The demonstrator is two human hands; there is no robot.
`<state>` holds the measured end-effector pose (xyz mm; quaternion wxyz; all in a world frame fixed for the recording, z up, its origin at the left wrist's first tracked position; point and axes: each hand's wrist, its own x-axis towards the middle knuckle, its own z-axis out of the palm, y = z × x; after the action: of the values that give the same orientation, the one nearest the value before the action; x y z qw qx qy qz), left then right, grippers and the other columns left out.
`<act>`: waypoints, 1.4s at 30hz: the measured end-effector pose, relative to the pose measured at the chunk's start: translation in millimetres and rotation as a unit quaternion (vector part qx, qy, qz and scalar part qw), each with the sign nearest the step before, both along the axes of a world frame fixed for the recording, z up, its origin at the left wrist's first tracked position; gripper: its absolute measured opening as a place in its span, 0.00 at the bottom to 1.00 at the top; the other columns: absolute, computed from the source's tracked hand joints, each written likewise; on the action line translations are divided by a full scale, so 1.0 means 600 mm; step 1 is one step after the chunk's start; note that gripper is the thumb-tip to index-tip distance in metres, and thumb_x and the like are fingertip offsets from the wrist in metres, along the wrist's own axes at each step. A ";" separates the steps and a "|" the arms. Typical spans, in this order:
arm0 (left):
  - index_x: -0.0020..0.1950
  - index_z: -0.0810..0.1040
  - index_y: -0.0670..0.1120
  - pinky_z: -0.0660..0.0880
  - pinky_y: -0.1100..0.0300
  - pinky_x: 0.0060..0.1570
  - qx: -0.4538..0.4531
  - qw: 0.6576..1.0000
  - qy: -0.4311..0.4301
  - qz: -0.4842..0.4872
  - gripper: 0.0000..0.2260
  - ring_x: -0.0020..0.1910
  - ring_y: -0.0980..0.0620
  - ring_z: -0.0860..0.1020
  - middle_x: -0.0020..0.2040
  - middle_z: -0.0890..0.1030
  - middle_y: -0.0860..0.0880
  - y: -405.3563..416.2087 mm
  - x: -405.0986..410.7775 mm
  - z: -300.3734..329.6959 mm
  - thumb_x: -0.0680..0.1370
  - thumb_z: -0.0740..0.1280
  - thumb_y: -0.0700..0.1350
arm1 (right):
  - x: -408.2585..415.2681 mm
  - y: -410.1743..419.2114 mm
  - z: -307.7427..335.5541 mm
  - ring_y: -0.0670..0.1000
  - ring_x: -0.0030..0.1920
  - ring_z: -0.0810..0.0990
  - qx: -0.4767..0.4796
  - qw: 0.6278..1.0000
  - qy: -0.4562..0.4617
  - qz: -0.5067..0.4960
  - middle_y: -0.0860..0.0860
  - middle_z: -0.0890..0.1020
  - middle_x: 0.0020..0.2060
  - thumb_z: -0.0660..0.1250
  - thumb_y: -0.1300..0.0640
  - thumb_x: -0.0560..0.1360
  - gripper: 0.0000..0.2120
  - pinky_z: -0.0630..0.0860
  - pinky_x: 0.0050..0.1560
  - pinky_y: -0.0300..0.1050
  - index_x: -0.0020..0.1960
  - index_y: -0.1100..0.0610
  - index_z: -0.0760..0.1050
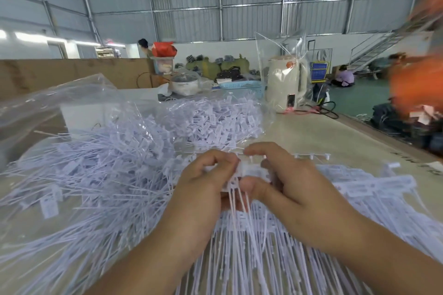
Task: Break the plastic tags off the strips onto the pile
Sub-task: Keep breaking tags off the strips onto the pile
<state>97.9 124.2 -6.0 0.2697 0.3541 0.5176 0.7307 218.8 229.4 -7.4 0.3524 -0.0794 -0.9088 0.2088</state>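
While both hands' fingers pinch the strip, the pile crowds left

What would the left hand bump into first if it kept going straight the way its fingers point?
Probably the right hand: the left hand points right, both gripping the same tag strip. Depth is unclear.

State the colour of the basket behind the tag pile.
Light blue, with a perforated wall; the basket shows in the head view.
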 end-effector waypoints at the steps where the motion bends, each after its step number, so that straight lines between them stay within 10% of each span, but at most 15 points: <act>1: 0.35 0.81 0.50 0.75 0.60 0.26 -0.007 1.000 0.020 -0.009 0.06 0.29 0.49 0.79 0.35 0.83 0.44 0.000 0.000 -0.002 0.70 0.69 0.50 | -0.002 -0.004 -0.001 0.41 0.28 0.73 0.009 1.000 -0.021 0.005 0.39 0.74 0.28 0.55 0.31 0.73 0.24 0.64 0.29 0.34 0.66 0.38 0.61; 11: 0.39 0.82 0.51 0.73 0.55 0.33 -0.051 0.987 0.137 -0.071 0.07 0.29 0.44 0.77 0.31 0.79 0.38 0.001 -0.015 -0.010 0.68 0.72 0.53 | 0.001 -0.011 0.005 0.39 0.29 0.74 0.037 0.995 -0.097 0.011 0.46 0.81 0.32 0.49 0.30 0.71 0.32 0.64 0.29 0.35 0.70 0.43 0.58; 15: 0.39 0.82 0.51 0.74 0.54 0.34 -0.064 0.987 0.138 -0.042 0.05 0.26 0.45 0.77 0.31 0.79 0.37 0.002 -0.023 -0.008 0.69 0.71 0.52 | 0.007 -0.005 0.012 0.43 0.31 0.74 0.041 0.992 -0.117 -0.034 0.45 0.77 0.32 0.51 0.28 0.71 0.24 0.73 0.34 0.47 0.52 0.44 0.71; 20: 0.40 0.82 0.53 0.73 0.49 0.37 -0.088 0.982 0.163 -0.031 0.07 0.25 0.47 0.76 0.32 0.81 0.46 -0.003 -0.030 -0.007 0.68 0.70 0.55 | 0.016 0.010 0.014 0.46 0.25 0.68 0.006 0.990 -0.133 -0.049 0.45 0.70 0.24 0.56 0.28 0.71 0.26 0.60 0.27 0.41 0.31 0.51 0.65; 31: 0.42 0.81 0.52 0.74 0.58 0.28 -0.068 0.980 0.155 -0.106 0.06 0.30 0.48 0.77 0.35 0.81 0.48 -0.014 -0.038 0.004 0.70 0.74 0.51 | 0.008 0.001 0.014 0.44 0.23 0.64 -0.058 0.990 -0.101 0.078 0.44 0.68 0.23 0.62 0.37 0.76 0.09 0.59 0.25 0.35 0.40 0.39 0.72; 42: 0.43 0.84 0.52 0.76 0.55 0.29 -0.036 0.992 0.114 -0.040 0.11 0.31 0.43 0.78 0.37 0.82 0.44 -0.009 -0.035 0.002 0.65 0.74 0.55 | 0.014 0.015 0.017 0.46 0.27 0.70 0.035 0.989 -0.133 -0.051 0.48 0.71 0.25 0.60 0.36 0.76 0.19 0.64 0.29 0.44 0.35 0.50 0.65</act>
<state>77.1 118.6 -4.7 0.2509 0.4453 0.5565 0.6550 227.0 238.3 2.9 0.2409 -0.1406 -0.9492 0.1459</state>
